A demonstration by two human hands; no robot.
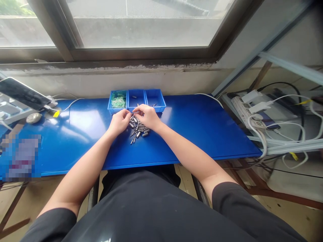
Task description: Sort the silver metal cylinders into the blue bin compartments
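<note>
My left hand [119, 121] and my right hand [147, 117] meet above a pile of small metal parts [138, 128] on the blue table. Fingertips of both hands are pinched on a thin metal piece [133, 113] between them. The pile holds several short cylinders and pointed pins, partly covered by my right hand. Just behind the hands stand three joined blue bins [162, 109]. Green and clear bags [118, 102] fill the left bin, while the middle and right bins show a few small metal parts.
The blue table [196, 131] runs below a window. At the left are a phone [24, 92] on a stand, a mouse [33, 118] and cables. A power strip [248, 111] with white plugs lies on a rack at the right.
</note>
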